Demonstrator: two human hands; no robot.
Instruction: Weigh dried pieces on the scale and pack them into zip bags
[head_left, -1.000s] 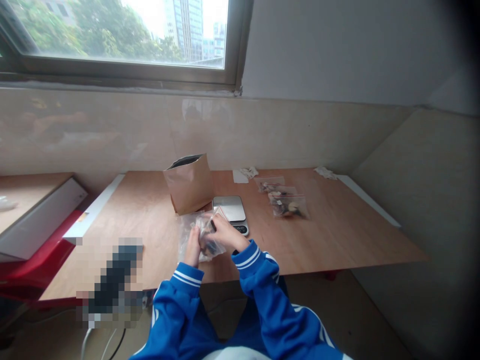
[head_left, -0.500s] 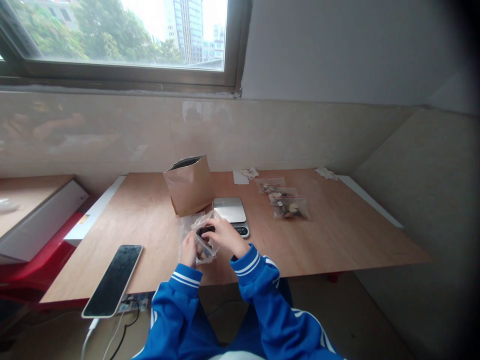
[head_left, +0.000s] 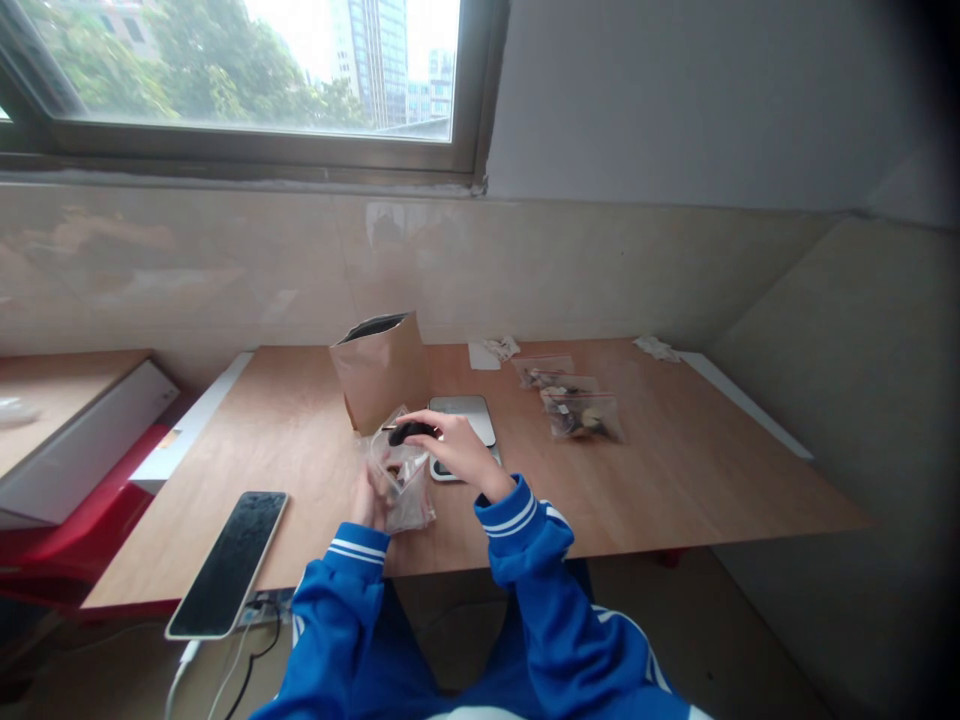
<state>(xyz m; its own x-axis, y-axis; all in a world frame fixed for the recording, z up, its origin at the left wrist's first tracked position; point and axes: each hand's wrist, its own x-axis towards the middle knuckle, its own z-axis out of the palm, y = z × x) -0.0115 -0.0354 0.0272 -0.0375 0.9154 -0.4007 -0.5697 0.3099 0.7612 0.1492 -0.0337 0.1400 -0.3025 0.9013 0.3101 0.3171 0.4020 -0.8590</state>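
Holding clear bag (head_left: 407,497) of dark bits (head_left: 393,472), right fingers (head_left: 437,420) pinching dark piece (head_left: 409,432) above

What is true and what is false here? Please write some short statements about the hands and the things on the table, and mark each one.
1. The left hand holds a clear plastic bag. True.
2. The right hand is empty. False: its fingers pinch a dark piece just above the bag.
3. The brown paper bag lies flat. False: it stands upright with its top open.
4. A phone lies on the table, to the left of both hands. True.
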